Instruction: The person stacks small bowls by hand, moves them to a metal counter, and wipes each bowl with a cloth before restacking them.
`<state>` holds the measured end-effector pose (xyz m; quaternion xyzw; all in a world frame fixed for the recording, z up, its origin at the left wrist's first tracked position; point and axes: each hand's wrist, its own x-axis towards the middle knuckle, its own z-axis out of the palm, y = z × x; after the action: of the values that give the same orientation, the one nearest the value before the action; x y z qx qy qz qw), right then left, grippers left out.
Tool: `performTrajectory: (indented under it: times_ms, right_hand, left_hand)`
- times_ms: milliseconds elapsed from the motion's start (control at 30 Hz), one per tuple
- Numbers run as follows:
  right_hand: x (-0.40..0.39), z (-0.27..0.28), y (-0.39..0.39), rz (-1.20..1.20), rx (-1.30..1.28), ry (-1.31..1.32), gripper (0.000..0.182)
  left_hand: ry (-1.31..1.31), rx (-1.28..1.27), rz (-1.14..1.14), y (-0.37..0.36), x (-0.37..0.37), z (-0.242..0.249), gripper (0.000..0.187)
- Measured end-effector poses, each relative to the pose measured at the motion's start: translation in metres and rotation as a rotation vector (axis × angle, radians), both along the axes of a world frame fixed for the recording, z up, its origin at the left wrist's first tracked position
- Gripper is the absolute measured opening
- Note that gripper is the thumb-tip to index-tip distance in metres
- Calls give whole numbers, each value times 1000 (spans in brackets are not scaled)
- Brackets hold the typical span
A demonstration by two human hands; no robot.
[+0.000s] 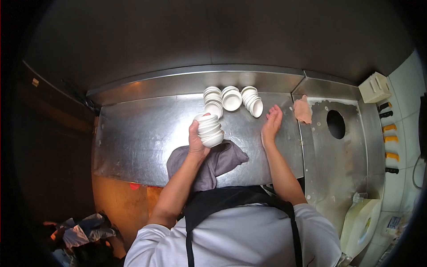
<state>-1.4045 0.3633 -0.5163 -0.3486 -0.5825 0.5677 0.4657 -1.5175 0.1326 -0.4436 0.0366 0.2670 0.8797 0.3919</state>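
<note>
My left hand [196,140] is closed around a tilted stack of small white bowls [209,130], held above the steel counter. My right hand [272,124] is open and holds nothing, its fingers stretched out to the right of the other bowls. Three more stacks stand toward the back of the counter: a left stack [213,100], a middle stack [231,99] and a right stack [252,101] that leans over. Under my left wrist lies a crumpled grey-purple cloth [227,161], partly hidden by my forearm.
The steel counter [133,138] ends at a raised back ledge [187,75]. On the right is a steel section with a round hole [336,124] and a pink cloth [303,110] at its edge. Several knives [391,139] hang on the tiled wall. Another person [80,233] is at lower left.
</note>
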Motion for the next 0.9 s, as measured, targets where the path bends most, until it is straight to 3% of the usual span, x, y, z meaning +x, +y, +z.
performTrajectory:
  times_ms: [100, 167, 233, 433, 500, 633, 733, 800, 900]
  right_hand:
    - [15, 32, -55, 274, 195, 139, 61]
    - [12, 68, -97, 408, 627, -27, 81]
    - [-3, 102, -127, 525, 714, -17, 90]
    - [-22, 97, -144, 434, 681, -38, 82]
    - [-23, 94, -148, 416, 835, 24, 86]
    - [-23, 99, -158, 460, 929, 74, 93]
    - [-17, 112, -160, 541, 830, -9, 87]
    - [-8, 114, -155, 544, 845, -143, 82]
    - [12, 97, -157, 227, 767, -126, 78]
  left_hand:
    - [-52, 102, -4, -7, 2, 9, 59]
    - [-29, 99, 1, -7, 6, 15, 56]
    - [-55, 97, -33, -5, 11, 17, 54]
    - [-72, -100, -31, -9, 25, 56, 58]
    - [-56, -188, -55, -13, 22, 65, 63]
    - [-277, -106, -234, -31, 12, 67, 65]
    - [-291, -98, -240, -36, 11, 71, 58]
    - [-228, -108, -232, -28, 15, 48, 52]
    - [-238, -82, -316, -6, 31, 50, 37]
